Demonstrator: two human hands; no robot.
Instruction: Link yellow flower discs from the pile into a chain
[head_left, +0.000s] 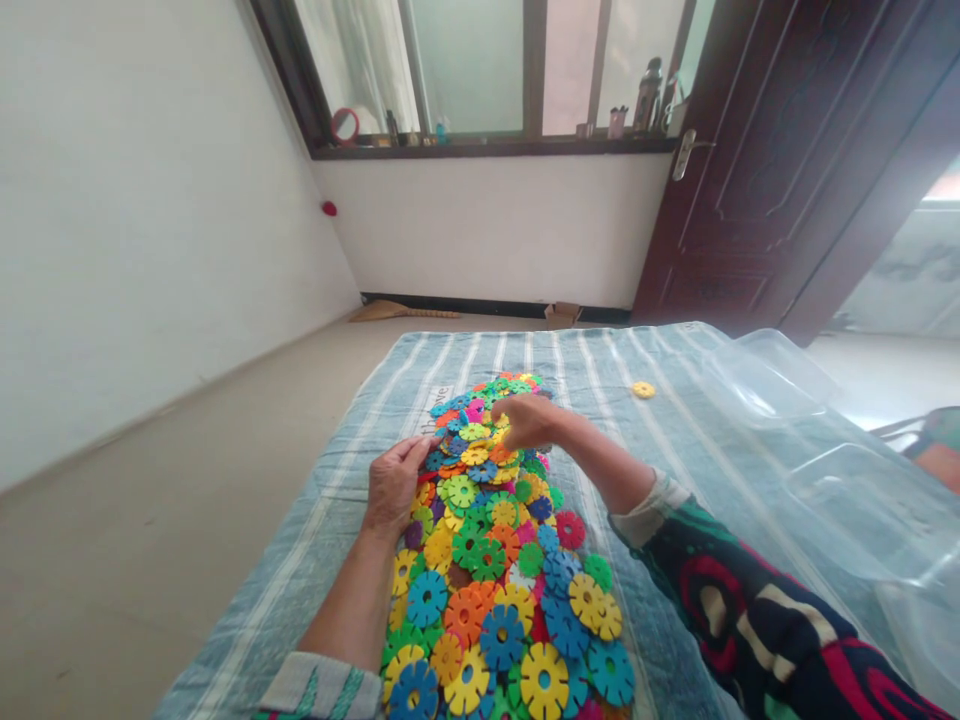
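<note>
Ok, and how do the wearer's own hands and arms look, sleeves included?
The left hand and right hand are both bare, without gloves. The right sleeve is dark, with bold curved shapes in red, cream and green, ending in a pale grey cuff. On the left, mainly a pale grey cuff with green streaks shows.

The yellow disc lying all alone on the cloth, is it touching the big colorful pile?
Apart. The head view plainly shows striped cloth between the lone yellow disc and the colorful pile.
</note>
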